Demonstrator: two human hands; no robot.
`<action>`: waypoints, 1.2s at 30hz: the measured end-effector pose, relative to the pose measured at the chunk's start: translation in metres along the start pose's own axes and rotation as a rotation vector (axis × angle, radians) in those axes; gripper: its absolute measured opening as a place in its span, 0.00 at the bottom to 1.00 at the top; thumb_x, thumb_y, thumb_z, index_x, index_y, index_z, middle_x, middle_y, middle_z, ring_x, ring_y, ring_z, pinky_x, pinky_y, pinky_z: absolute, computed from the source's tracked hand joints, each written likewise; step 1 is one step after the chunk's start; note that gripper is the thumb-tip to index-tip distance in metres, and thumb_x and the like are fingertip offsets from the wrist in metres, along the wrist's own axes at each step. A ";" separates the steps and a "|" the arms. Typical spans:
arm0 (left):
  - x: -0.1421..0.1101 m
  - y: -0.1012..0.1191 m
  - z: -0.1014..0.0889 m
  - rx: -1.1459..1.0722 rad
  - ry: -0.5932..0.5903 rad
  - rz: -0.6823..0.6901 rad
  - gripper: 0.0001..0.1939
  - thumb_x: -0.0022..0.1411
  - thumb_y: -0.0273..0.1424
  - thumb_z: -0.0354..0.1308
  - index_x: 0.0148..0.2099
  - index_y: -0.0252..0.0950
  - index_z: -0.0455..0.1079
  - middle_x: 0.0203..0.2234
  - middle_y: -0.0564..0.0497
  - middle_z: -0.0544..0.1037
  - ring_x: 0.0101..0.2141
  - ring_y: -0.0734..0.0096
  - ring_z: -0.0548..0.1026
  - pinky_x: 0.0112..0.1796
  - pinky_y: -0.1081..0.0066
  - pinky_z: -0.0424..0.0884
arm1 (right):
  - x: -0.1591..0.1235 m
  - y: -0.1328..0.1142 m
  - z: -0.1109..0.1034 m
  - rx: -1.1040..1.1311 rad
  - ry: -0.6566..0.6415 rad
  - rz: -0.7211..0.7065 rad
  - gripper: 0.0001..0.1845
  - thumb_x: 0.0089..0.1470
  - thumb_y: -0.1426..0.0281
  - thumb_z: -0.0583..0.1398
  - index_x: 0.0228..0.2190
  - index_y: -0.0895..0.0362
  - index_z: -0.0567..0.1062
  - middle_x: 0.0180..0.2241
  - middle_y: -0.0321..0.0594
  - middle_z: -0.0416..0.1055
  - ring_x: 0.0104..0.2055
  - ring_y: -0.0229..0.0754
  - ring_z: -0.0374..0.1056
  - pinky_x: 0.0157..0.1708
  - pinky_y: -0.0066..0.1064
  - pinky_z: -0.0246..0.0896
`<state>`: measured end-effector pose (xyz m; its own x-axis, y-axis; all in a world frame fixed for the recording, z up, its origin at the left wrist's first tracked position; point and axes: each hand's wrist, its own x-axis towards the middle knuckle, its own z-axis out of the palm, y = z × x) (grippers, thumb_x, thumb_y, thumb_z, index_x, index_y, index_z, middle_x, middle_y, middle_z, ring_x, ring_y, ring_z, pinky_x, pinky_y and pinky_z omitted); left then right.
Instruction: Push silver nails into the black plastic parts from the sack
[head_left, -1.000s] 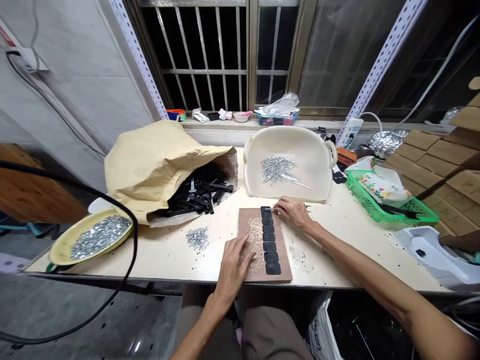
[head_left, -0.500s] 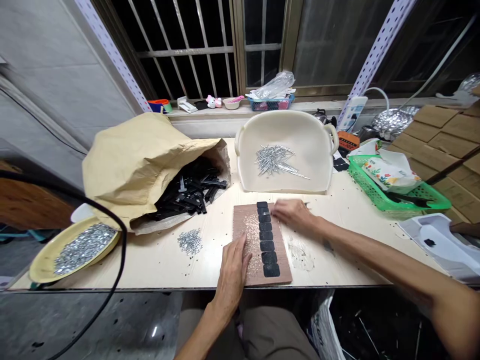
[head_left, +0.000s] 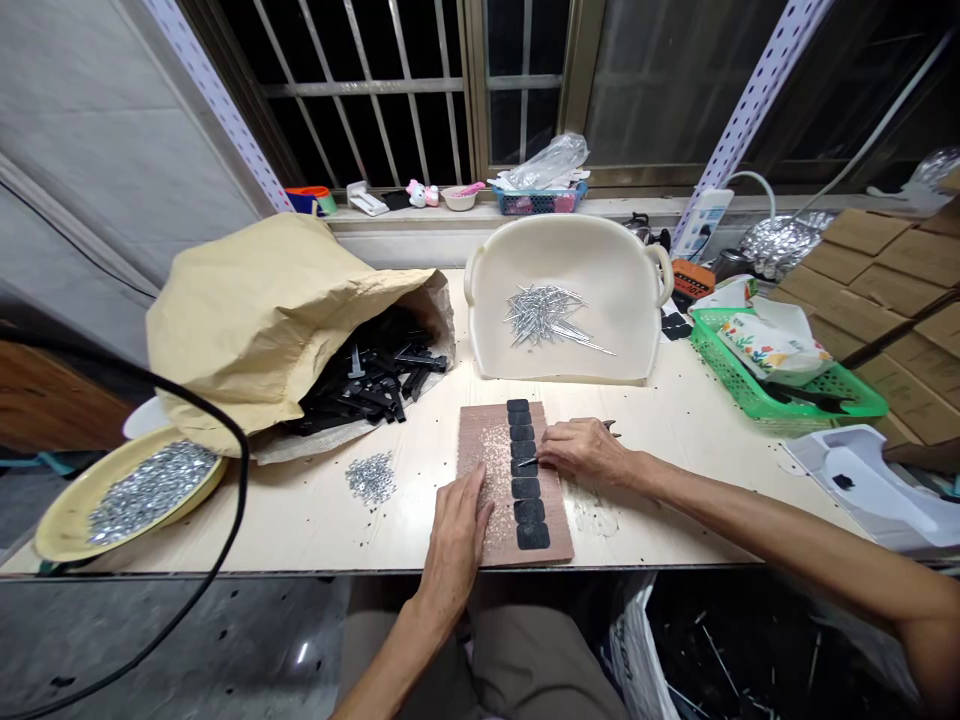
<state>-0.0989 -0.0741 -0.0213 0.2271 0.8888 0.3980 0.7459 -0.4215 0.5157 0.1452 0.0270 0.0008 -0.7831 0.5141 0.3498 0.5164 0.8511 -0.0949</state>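
Observation:
A brown board (head_left: pixel 480 450) lies at the table's front edge with a column of several black pieces (head_left: pixel 523 470) down its right half and fine silver bits spread on its left half. My left hand (head_left: pixel 456 530) lies flat on the board's lower left part, fingers stretched out. My right hand (head_left: pixel 581 450) rests at the board's right edge, fingers pinched on a thin silver nail (head_left: pixel 527 461) whose tip points at a black piece midway down the column.
A cream tray (head_left: pixel 600 330) with a heap of nails stands behind the board. A paper sack (head_left: pixel 262 310) spilling black parts lies at left, a yellow dish (head_left: pixel 52 520) of silver bits before it. A green basket (head_left: pixel 810 400) and cardboard boxes (head_left: pixel 885 260) sit right.
My right hand has moved from the top of the black column down to its middle, now showing a nail in its fingers. The left hand has stayed on the board.

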 end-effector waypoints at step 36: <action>-0.005 0.002 0.000 0.060 0.039 0.080 0.20 0.64 0.26 0.47 0.58 0.36 0.58 0.46 0.43 0.72 0.45 0.61 0.68 0.46 0.60 0.67 | -0.132 -0.067 -0.129 0.315 -0.395 0.403 0.17 0.55 0.54 0.54 0.26 0.49 0.76 0.24 0.38 0.70 0.26 0.36 0.65 0.27 0.26 0.57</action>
<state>-0.0987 -0.0792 -0.0227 0.2636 0.8445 0.4661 0.7628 -0.4783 0.4352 0.2590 -0.1121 0.0813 -0.6489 0.7490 -0.1341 0.7169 0.5428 -0.4375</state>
